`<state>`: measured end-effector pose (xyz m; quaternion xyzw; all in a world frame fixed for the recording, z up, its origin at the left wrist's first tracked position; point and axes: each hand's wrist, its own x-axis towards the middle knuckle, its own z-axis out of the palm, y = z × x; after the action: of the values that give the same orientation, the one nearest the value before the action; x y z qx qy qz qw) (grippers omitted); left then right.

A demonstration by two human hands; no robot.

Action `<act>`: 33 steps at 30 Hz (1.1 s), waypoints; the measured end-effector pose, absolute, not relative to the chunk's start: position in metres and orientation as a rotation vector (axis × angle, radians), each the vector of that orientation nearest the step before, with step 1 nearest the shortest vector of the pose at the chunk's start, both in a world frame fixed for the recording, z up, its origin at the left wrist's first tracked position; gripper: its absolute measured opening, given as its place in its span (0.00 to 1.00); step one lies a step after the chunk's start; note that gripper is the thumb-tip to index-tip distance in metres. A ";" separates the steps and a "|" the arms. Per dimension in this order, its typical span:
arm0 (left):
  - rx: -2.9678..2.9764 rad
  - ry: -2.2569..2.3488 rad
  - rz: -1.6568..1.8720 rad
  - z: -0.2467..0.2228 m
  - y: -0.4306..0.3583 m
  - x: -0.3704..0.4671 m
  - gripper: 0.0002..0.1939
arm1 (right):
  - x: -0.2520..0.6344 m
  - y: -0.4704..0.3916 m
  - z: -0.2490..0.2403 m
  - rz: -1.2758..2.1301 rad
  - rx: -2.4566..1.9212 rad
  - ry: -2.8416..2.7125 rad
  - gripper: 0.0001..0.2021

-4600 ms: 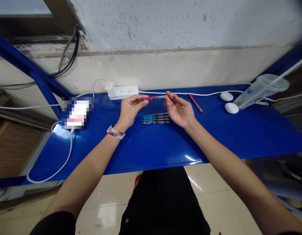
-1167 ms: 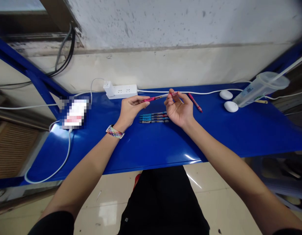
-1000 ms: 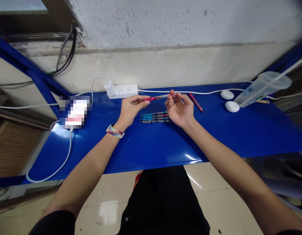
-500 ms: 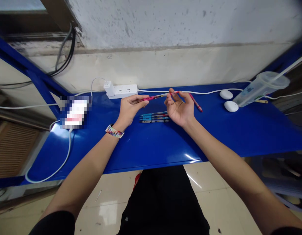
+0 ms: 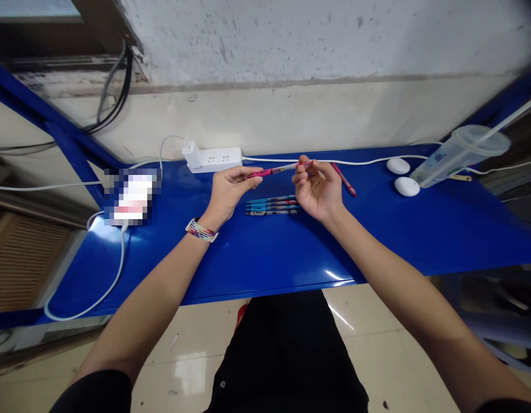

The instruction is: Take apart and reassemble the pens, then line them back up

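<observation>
A pen with a pink grip [image 5: 262, 172] is held level above the blue shelf [image 5: 274, 258]. My left hand [image 5: 229, 189] is closed on its left part, thumb and fingers pinching it. At the pen's other end, my right hand [image 5: 319, 189] has its fingertips closed around the reddish end, palm turned up. The fingers partly hide that end. Below lie several pens [image 5: 269, 205] side by side, with blue and grey grips. Another pen, pink-red [image 5: 344, 180], rests at a slant just beyond my right hand.
A white power strip [image 5: 220, 159] with a plugged-in charger stands along the wall. To the left lies a pixelated phone [image 5: 134, 198] on a cable. Two white rounded objects [image 5: 402, 176] and a tilted clear plastic cup [image 5: 459, 155] with a straw are on the right.
The fingers of my right hand have closed further around the pen's reddish end, covering more of it. My left hand stays nearly in the same place.
</observation>
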<state>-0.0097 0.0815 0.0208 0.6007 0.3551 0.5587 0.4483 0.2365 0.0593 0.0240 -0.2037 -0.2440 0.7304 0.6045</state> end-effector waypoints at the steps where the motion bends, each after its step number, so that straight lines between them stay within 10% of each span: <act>1: 1.485 0.882 1.377 0.021 0.082 -0.010 0.12 | 0.237 0.060 0.023 1.694 -0.472 -0.574 0.09; 22: 1.499 0.870 1.399 0.016 0.086 -0.012 0.11 | 0.231 0.056 0.032 1.550 -0.655 -0.691 0.16; 33: 1.801 0.947 1.174 0.029 0.084 -0.024 0.12 | 0.242 0.065 0.022 0.694 -1.064 -1.485 0.06</act>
<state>-0.0236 0.0841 0.0289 0.7071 0.3720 0.4611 0.3859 0.2421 0.0645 0.0218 -0.4512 -0.6297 0.2943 0.5597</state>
